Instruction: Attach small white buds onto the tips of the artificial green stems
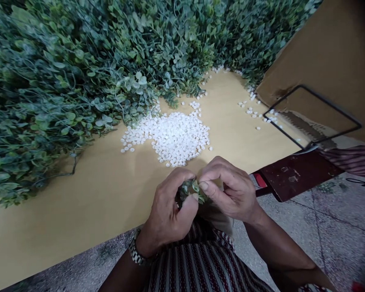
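Note:
My left hand (173,207), with a metal watch on its wrist, is closed around a small sprig of artificial leaves (192,188) just off the table's near edge. Thumb and index finger of my right hand (229,186) pinch together at the right side of that sprig; whatever sits between their tips is too small to make out. Just beyond both hands lies a heap of small white round plastic pieces (181,136). A great pile of artificial green foliage (134,52) covers the far side of the table.
The tan tabletop (109,190) slants across the view. At the right stand a cardboard box (328,69) and a thin black wire frame (330,103). Scattered white pieces lie near the box. A dark red wooden bench (295,174) is below, on the speckled floor (346,219).

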The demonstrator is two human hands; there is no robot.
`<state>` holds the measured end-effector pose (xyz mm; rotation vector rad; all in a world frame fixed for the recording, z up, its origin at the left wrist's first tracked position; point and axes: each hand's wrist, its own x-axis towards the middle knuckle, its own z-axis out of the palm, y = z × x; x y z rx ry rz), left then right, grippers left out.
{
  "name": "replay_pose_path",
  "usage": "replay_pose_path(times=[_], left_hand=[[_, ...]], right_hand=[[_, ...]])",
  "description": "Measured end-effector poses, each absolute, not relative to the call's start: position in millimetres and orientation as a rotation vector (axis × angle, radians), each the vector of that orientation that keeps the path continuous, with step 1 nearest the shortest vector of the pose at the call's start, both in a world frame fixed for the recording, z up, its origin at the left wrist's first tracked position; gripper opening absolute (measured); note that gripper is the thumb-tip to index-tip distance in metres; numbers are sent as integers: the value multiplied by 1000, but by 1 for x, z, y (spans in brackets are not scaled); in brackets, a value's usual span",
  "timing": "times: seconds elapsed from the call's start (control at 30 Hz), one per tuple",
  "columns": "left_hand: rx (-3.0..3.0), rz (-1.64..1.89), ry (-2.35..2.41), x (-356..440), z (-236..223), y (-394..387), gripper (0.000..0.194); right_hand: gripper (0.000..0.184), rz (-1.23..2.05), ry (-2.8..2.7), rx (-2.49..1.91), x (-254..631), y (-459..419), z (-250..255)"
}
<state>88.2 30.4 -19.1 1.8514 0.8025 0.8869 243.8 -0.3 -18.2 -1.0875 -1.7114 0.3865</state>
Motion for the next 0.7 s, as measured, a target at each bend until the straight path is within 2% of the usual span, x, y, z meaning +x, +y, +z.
replay_pose_path(times=[0.27, 0.47, 0.7], left_hand=[[1547, 1072, 741, 88, -19, 33, 15], [1379, 1129, 784, 88, -25, 36, 20], [1312, 1043, 861, 90, -26, 35, 14]], right_hand=[[8, 452, -1767, -1013, 257, 3, -25], [8, 285, -1741, -1618, 305, 28, -28], [7, 287, -1831, -1745, 304, 47, -32]])
